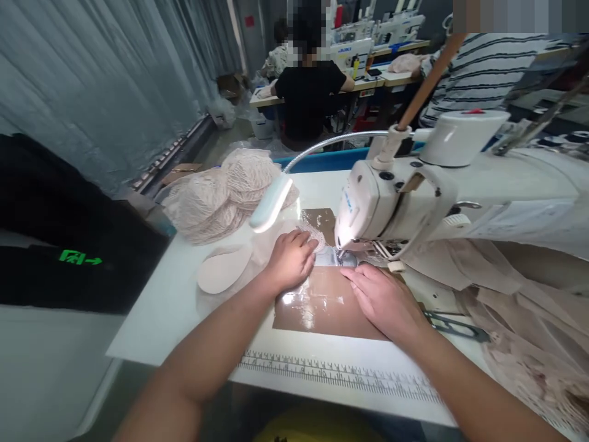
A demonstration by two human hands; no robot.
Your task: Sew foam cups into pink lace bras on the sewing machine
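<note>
My left hand (294, 259) is left of the needle, its fingers curled down over the edge of a sheer beige lace fabric piece (315, 234). Just right of the needle, my right hand (384, 299) lies with fingers stretched out on a shiny brown sheet (317, 301) taped to the table; nothing shows in its grasp. The white sewing machine (363, 202) stands over the work, its presser foot (341, 256) between my two hands. Beside my left forearm lies a beige moulded cup (224, 270) on sheer fabric.
Stacked beige lace pieces (221, 196) sit at the table's back left. A lit lamp (272, 202) on a bendable arm hangs near them. More sheer fabric (519, 319) heaps at the right. A printed ruler (331, 373) runs along the front edge. Co-workers sit beyond.
</note>
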